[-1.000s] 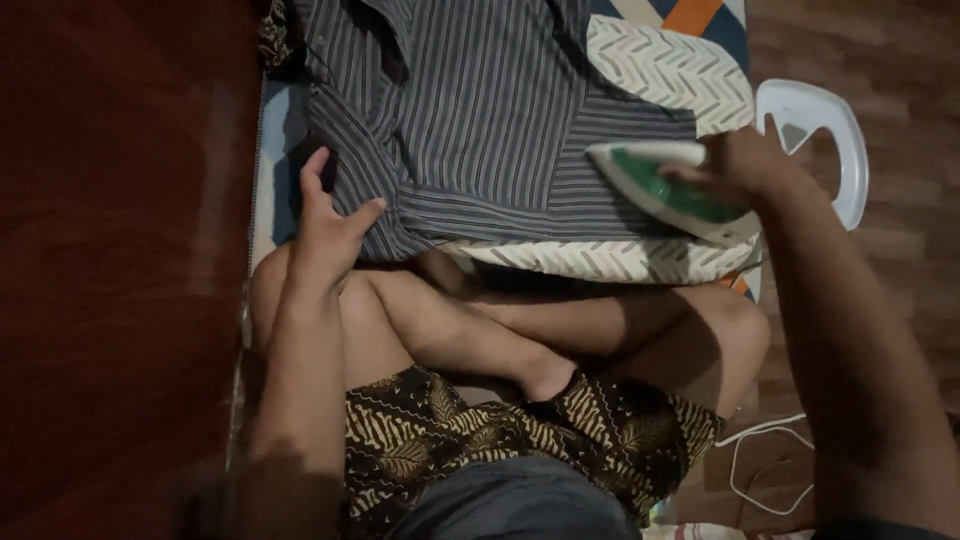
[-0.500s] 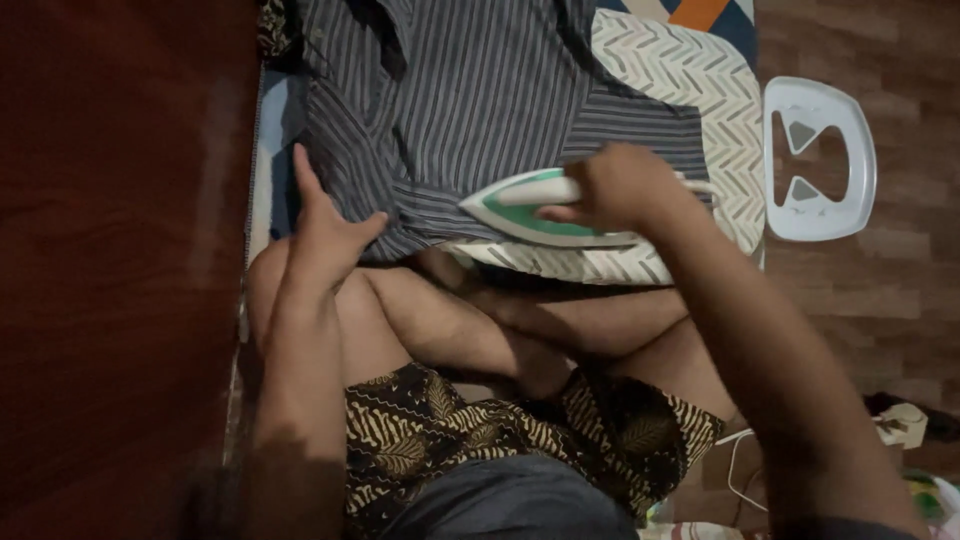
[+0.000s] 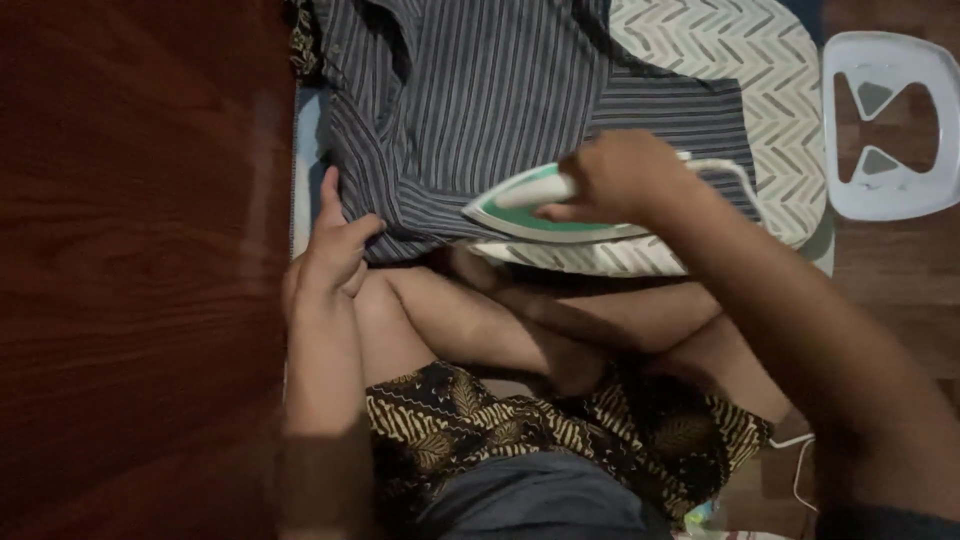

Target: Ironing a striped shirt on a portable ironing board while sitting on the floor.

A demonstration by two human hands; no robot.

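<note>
A grey striped shirt [image 3: 480, 100] lies spread over a low ironing board [image 3: 760, 70] with a pale chevron cover. My right hand [image 3: 620, 175] grips the handle of a white and green iron [image 3: 530, 205] that rests on the shirt's near hem, its tip pointing left. My left hand [image 3: 335, 245] lies flat on the shirt's left edge with fingers spread, pressing the cloth down. My crossed bare legs sit just below the board.
A dark wooden surface [image 3: 130, 270] fills the left side. A white plastic iron stand [image 3: 885, 120] lies on the wooden floor at the upper right. The white cord [image 3: 800, 465] loops at the lower right. My lap wears patterned shorts [image 3: 560, 440].
The iron slid left from the board's right end onto the shirt's hem and has stayed there. My left hand has stayed on the shirt's left edge. The view shifted slightly.
</note>
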